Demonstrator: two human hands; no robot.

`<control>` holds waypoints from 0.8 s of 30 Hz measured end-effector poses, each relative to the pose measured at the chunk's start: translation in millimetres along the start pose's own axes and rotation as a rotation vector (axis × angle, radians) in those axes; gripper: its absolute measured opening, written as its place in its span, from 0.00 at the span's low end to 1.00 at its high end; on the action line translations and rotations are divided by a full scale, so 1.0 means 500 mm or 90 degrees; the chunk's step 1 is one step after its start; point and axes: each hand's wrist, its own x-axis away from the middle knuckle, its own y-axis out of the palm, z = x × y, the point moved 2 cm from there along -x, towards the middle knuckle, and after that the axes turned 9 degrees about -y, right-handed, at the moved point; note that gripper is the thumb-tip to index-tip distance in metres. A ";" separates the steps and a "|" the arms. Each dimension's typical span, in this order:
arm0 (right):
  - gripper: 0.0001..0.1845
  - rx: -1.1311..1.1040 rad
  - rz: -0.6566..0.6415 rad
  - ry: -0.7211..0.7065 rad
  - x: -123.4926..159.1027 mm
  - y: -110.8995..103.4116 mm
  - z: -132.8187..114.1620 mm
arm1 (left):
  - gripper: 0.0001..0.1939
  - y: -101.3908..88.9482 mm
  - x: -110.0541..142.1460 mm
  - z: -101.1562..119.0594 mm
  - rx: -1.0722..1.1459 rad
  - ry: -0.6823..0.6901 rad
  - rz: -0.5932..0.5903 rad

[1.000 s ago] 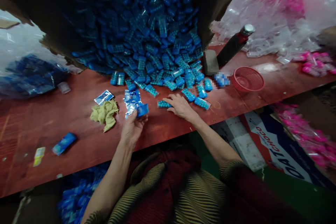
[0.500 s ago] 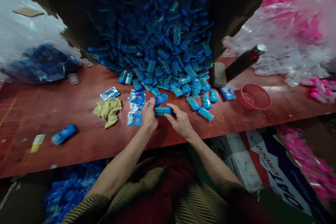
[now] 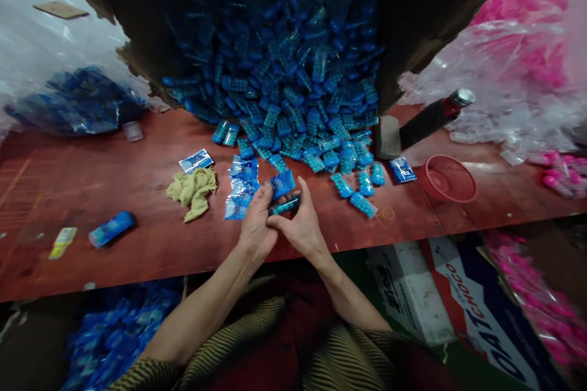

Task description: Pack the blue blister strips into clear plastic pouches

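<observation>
Over the front of the red table, my left hand (image 3: 257, 220) is closed, pinching a small blue printed plastic sleeve (image 3: 282, 183) between thumb and fingers. Close beside it, my right hand (image 3: 305, 226) grips a small clear bottle of blue balls (image 3: 284, 206), its thumb across the near side. The bottle lies crosswise just below the sleeve, apart from it as far as I can see, and both palms partly cover its ends. More printed blue sleeves (image 3: 242, 186) lie flat left of my hands. Several like bottles (image 3: 364, 204) rest loose to the right.
A large heap of blue bottles (image 3: 293, 104) spills from a dark torn carton behind. At left lie a yellow cloth (image 3: 192, 190) and a wrapped blue bottle (image 3: 111, 229). A red basket (image 3: 449, 180), a grey block (image 3: 389, 137) and a leaning dark flask (image 3: 433, 116) stand right.
My right hand has lifted the bottle from the table and brought it toward my left hand. The left hand has moved right with the sleeve, and the view has shifted.
</observation>
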 end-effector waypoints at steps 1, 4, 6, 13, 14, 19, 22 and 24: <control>0.56 -0.015 -0.004 -0.004 0.002 0.000 0.000 | 0.05 0.001 0.006 0.000 -0.002 -0.011 -0.005; 0.59 -0.052 -0.047 -0.032 0.007 0.002 0.004 | 0.05 0.001 0.015 0.002 -0.015 -0.011 -0.017; 0.60 -0.076 -0.067 -0.045 0.009 0.005 0.010 | 0.07 0.001 0.017 0.002 -0.029 0.004 -0.019; 0.49 -0.116 -0.027 -0.054 0.005 0.018 0.018 | 0.09 -0.006 0.019 -0.004 -0.056 0.056 -0.039; 0.46 -0.101 -0.016 -0.073 0.004 0.018 0.016 | 0.10 -0.008 0.018 -0.005 -0.054 0.073 -0.036; 0.35 0.023 0.019 -0.133 -0.001 0.012 0.013 | 0.12 -0.018 0.004 -0.016 -0.049 0.069 -0.012; 0.31 0.085 0.021 -0.162 -0.002 0.014 0.014 | 0.13 -0.028 -0.007 -0.024 -0.059 0.064 -0.015; 0.30 0.132 0.003 -0.156 -0.001 0.018 0.016 | 0.13 -0.037 -0.017 -0.029 -0.058 0.058 -0.003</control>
